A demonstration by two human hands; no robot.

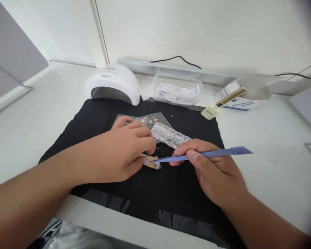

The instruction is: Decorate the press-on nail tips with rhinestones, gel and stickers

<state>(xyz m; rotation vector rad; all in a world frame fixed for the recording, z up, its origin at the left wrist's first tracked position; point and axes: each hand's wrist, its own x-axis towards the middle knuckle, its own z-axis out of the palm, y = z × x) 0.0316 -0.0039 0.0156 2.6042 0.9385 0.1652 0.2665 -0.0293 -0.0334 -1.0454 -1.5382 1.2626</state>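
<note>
My left hand is closed, with thumb and fingertips pinching a small tan piece with clear, shiny bits over the black mat. Its exact kind is partly hidden by my fingers. Between thumb and fingers, my right hand grips slim purple tweezers. Their pointed tip reaches left to the tan piece, beside my left thumb. Just beyond my hands lies a clear compartment case with tiny red and white decorations. Part of a clear sheet dotted with small pieces shows behind my left hand.
A white nail lamp stands at the back left of the black mat. Behind the mat is a clear plastic box with paper packets. At right are an alcohol-pad box and a bottle with a gold cap.
</note>
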